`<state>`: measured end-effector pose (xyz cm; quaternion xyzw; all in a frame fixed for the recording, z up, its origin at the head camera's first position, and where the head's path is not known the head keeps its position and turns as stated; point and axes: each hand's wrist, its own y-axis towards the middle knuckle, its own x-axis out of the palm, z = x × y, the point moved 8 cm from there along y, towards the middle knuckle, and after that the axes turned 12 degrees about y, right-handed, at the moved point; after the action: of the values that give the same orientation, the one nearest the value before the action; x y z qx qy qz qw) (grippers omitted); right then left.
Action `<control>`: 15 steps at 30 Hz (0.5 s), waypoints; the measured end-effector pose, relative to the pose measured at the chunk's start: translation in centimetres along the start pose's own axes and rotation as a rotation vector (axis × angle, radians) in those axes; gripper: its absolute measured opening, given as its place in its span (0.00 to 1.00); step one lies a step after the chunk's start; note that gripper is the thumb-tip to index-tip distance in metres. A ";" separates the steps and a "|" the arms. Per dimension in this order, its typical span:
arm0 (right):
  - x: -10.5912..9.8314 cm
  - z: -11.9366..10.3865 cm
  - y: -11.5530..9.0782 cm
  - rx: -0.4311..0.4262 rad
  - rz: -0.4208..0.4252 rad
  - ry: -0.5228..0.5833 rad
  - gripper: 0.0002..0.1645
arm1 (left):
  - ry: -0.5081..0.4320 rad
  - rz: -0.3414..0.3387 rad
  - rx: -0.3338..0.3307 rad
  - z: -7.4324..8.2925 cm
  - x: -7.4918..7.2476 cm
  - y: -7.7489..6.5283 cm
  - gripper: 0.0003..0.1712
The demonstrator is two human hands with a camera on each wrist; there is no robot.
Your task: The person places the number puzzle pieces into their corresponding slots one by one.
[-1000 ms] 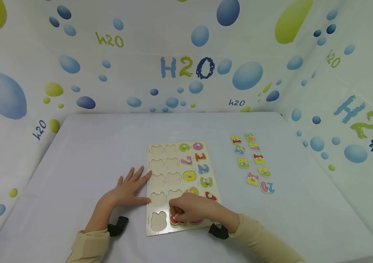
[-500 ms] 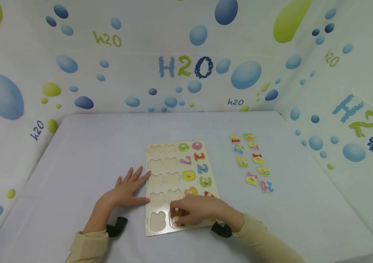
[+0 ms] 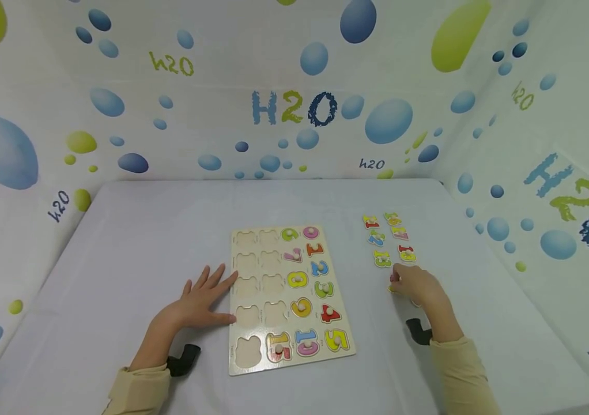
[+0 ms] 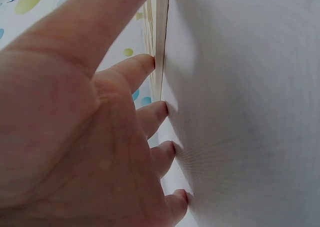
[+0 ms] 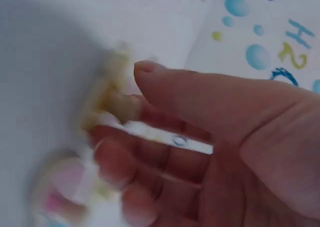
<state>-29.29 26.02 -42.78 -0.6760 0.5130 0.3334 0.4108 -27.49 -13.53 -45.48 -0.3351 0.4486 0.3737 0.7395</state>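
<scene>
My left hand (image 3: 198,305) lies spread on the table, its thumb and index fingertips at the left edge of the wooden number puzzle board (image 3: 268,300). In the left wrist view, the fingers (image 4: 145,119) reach to the board's side and the cloth. My right hand (image 3: 421,291) is over the loose pieces on the right. Its thumb and fingers are apart around the wooden knob of a yellowish number piece (image 5: 102,94), blurred in the right wrist view. A pink-and-blue piece (image 5: 62,187) lies beside it. In the board, the 15 piece (image 3: 279,347) sits beside the 10 piece (image 3: 307,343).
Several more loose number pieces lie at the back right, among them the 13 (image 3: 382,259) and the 18 (image 3: 406,253). Recesses without pieces fill most of the board's left half. White cloth covers the table (image 3: 159,219), with a printed curtain (image 3: 211,75) behind it.
My right hand has let go of the 15 piece, now in its recess, and moved right to the loose pieces. The left hand has stayed by the board's edge.
</scene>
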 end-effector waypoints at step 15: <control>5.4 -14.4 1.0 -0.433 -0.136 0.316 0.03 | -0.008 0.005 -0.002 0.0 0.0 0.0 0.53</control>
<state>-28.45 10.71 -41.33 -0.8245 0.4410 0.2974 0.1930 -27.45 -13.54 -45.44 -0.3331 0.4463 0.3773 0.7400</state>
